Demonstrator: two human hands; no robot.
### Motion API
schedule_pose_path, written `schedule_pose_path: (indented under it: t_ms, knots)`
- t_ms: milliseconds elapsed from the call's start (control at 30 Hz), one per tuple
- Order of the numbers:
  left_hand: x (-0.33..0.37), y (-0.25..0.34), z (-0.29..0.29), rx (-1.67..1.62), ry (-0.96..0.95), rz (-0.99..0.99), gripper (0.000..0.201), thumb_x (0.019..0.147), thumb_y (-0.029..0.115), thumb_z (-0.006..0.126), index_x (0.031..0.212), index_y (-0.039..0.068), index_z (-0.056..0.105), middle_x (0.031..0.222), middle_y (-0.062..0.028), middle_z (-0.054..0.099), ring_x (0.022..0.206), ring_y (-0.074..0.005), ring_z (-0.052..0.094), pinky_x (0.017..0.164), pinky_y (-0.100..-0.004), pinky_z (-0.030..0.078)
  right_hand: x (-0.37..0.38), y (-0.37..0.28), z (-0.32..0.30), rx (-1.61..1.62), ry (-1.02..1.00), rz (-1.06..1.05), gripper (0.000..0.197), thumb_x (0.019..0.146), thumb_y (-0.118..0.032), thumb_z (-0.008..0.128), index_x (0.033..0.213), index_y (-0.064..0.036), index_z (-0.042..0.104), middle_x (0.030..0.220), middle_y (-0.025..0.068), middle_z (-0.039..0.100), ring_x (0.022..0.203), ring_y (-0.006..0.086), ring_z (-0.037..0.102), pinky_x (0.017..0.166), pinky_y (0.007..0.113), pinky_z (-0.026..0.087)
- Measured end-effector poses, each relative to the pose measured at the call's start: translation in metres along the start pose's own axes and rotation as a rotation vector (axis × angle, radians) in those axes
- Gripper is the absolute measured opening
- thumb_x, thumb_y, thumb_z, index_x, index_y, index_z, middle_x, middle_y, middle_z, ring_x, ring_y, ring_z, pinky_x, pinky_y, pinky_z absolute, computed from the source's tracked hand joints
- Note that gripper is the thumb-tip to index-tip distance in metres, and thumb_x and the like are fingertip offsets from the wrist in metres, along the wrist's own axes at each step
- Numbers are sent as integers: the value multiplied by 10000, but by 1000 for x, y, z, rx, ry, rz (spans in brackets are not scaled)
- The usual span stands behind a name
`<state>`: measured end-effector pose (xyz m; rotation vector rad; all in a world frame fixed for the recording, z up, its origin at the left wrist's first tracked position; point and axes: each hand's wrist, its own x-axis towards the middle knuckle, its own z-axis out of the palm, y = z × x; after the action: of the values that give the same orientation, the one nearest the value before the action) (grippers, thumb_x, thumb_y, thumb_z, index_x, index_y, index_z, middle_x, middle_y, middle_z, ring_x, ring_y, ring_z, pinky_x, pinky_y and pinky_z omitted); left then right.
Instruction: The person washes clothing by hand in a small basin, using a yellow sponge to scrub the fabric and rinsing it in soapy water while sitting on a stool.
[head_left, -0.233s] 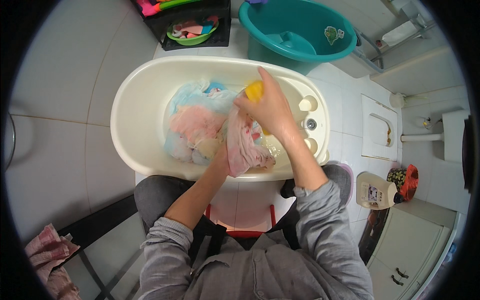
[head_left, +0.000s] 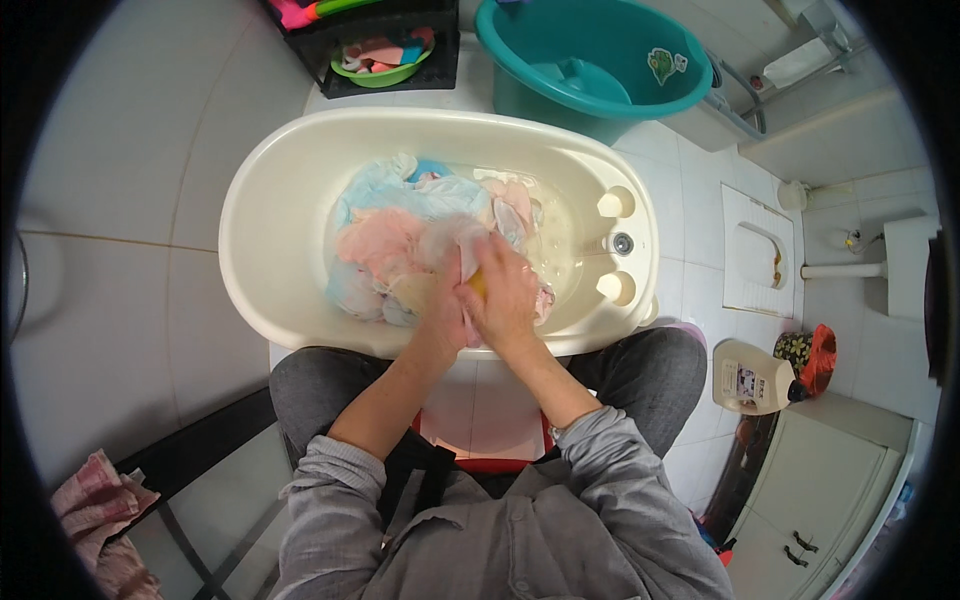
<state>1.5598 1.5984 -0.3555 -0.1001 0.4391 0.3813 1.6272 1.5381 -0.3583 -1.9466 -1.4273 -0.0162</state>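
In a cream baby bathtub point(head_left: 275, 160), my hands meet over a heap of wet clothes near the close rim. My right hand point(head_left: 508, 290) is closed round a yellow bar of soap point(head_left: 478, 284) and presses it on a pale pink garment point(head_left: 460, 240). My left hand point(head_left: 440, 305) grips that garment from the other side, its fingers partly hidden by the cloth. Around them lie a light blue cloth point(head_left: 385, 190) and a salmon-pink cloth point(head_left: 380, 240). Shallow water point(head_left: 565, 220) shows right of the heap.
Behind the tub stand a large teal tub point(head_left: 590, 100) and a black rack with a green basin point(head_left: 385, 75) of small items. A squat toilet point(head_left: 762, 255) and a plastic jug point(head_left: 750, 378) are at the right. My knees flank the tub's near side.
My right hand has come down and left with the soap, from above the tub's far half onto the garment beside my left hand. The garment is now bunched between both hands.
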Motion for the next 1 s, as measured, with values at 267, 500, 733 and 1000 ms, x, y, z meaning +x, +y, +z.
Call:
schedule_pose_path:
  t_ms: [267, 500, 733, 1000]
  knots:
    - [7, -16, -14, 273, 67, 91, 420, 872, 402, 343, 1132, 90, 449, 1034, -18, 522, 927, -124, 505, 777, -259, 417, -3, 15, 13, 231, 46, 477, 495, 756, -186, 540, 1167, 37, 376, 1115, 219, 420, 1014, 367, 404, 867, 399, 322]
    - [15, -18, -80, 136, -150, -75, 420, 870, 400, 353, 1145, 95, 437, 1089, -22, 504, 986, -147, 484, 828, -285, 407, -3, 47, 18, 292, 39, 601, 561, 792, -281, 523, 1221, 12, 311, 1086, 260, 417, 979, 363, 409, 847, 410, 321]
    - [-3, -3, -16, 190, -1, -3, 414, 881, 365, 342, 1161, 73, 426, 1138, -32, 484, 1024, -159, 472, 872, -286, 386, -3, 63, 6, 1444, -145, 1105, 587, 705, -208, 609, 1186, 0, 345, 1009, 147, 494, 907, 249, 501, 762, 337, 428]
    - [-30, 24, 29, 361, 96, 180, 489, 875, 398, 332, 1194, 32, 390, 1179, -93, 454, 1079, -229, 433, 919, -335, 346, -11, 94, -9, 1485, -404, 895, 546, 613, -10, 505, 1148, -32, 398, 985, 117, 517, 868, 178, 508, 679, 285, 456]
